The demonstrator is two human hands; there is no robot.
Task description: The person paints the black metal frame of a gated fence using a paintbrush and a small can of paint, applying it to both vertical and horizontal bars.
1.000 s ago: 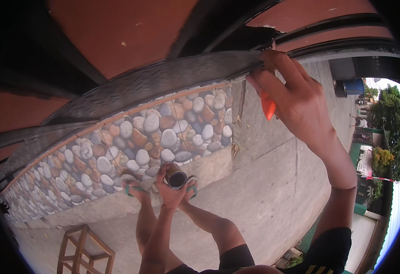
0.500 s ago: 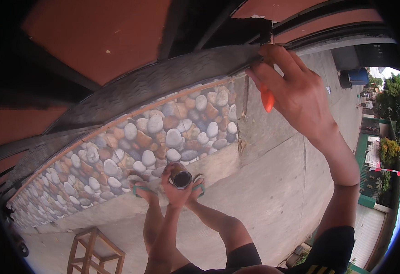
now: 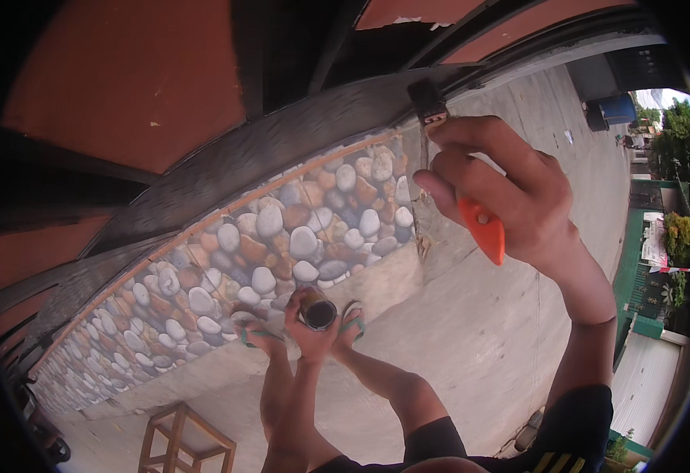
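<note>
My right hand (image 3: 522,185) is closed round a paintbrush (image 3: 484,230) with an orange handle. Its dark bristles point away from me, over the right end of a black metal rail (image 3: 297,130); whether they touch it I cannot tell. Lower down, my left hand (image 3: 311,337) wraps round a small can (image 3: 305,299) held upright between my feet and the wall. Dark paint, seen from above, lies inside the can. Above the rail are reddish-brown panels (image 3: 132,87) between black bars, with pale chipped spots.
Below the rail runs a low wall faced with a pebble pattern (image 3: 262,244), above a concrete ledge (image 3: 376,277). A wooden stool (image 3: 179,441) stands at lower left on the concrete floor (image 3: 471,339). Far right are a blue barrel (image 3: 617,110) and a green fence (image 3: 632,276).
My right hand has drawn the brush back from the rail, so its bristles and more of the orange handle now show. The left hand still holds the can; the view has shifted slightly.
</note>
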